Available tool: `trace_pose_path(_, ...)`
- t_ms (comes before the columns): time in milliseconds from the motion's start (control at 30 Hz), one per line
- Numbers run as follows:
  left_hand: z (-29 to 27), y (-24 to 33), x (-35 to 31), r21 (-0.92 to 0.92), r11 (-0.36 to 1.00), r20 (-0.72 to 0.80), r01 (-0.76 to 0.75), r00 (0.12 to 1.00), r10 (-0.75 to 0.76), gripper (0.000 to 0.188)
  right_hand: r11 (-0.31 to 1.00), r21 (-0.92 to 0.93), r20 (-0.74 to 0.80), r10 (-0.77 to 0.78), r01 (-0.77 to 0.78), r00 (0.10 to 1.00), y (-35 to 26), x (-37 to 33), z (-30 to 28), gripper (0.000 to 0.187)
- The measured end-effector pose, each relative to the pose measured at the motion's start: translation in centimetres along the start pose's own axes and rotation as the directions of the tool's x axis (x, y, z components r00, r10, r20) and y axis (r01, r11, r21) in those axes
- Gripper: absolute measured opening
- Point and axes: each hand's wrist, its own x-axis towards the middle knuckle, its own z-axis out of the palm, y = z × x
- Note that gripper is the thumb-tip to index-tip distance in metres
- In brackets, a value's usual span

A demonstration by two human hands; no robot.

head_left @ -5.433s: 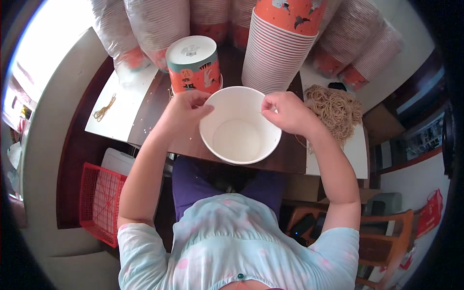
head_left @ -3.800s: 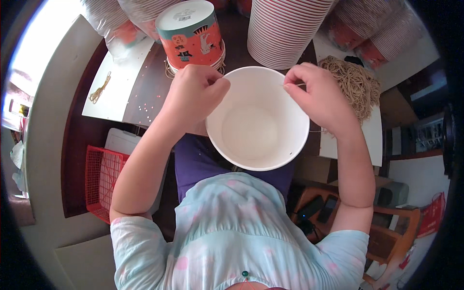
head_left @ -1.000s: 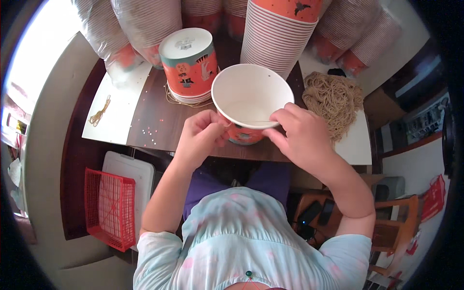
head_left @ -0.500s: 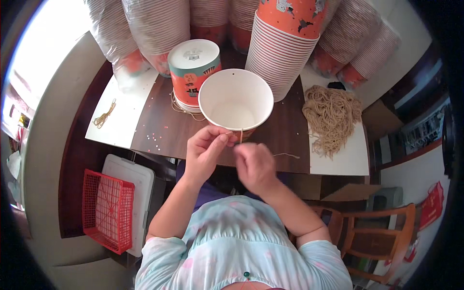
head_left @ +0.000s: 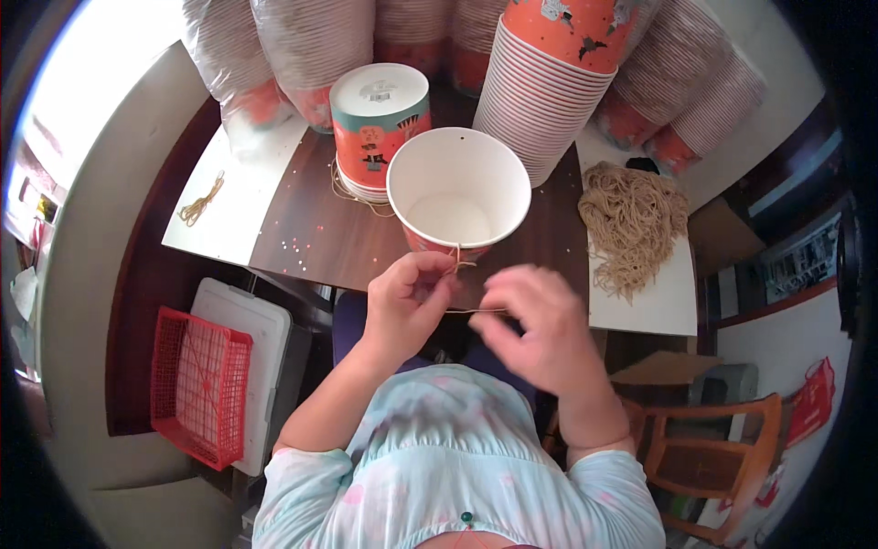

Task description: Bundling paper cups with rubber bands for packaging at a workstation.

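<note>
A white paper bucket (head_left: 457, 192) with an orange printed outside stands mouth up near the table's front edge. At its near rim a thin tan string (head_left: 459, 252) is looped through, with a small knot or loop just below the rim. My left hand (head_left: 407, 297) is closed in a pinch on the string there. My right hand (head_left: 540, 325) is beside it, blurred, thumb and forefinger seeming apart. A length of string passes between them; whether they grip it is unclear.
Behind the bucket stands an upside-down bucket stack (head_left: 380, 128), string around its base. A tall bucket stack (head_left: 544, 101) rises at back right, with plastic-wrapped stacks (head_left: 315, 55) behind. A tan string heap (head_left: 633, 224) lies right, a small string bundle (head_left: 203, 201) left.
My right hand has moved right and away from the left, its fingers opening out. The string's loose tail no longer lies out to the right. The view has shifted slightly.
</note>
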Motion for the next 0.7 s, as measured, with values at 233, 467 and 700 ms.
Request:
trace_pose_path(233,0.5,-0.1,0.2,0.154,0.98,-0.039,-0.125,0.99,0.132,0.023,0.951,-0.224,-0.08,-0.235,0.212,0.969,2.9,2.2,3.1,0.019)
trace_pose_path(467,0.1,-0.8,0.3,0.657,0.605,0.031,-0.451,0.817,0.576,0.027,0.97,-0.209,-0.334,-0.192,0.126,0.923,3.6,0.9,7.5,0.015)
trace_pose_path(700,0.6,-0.8,-0.2,-0.389,0.915,-0.283,0.109,0.931,-0.231,0.024,0.984,-0.167,-0.429,-0.134,0.067,0.893,3.1,2.1,9.2,0.012)
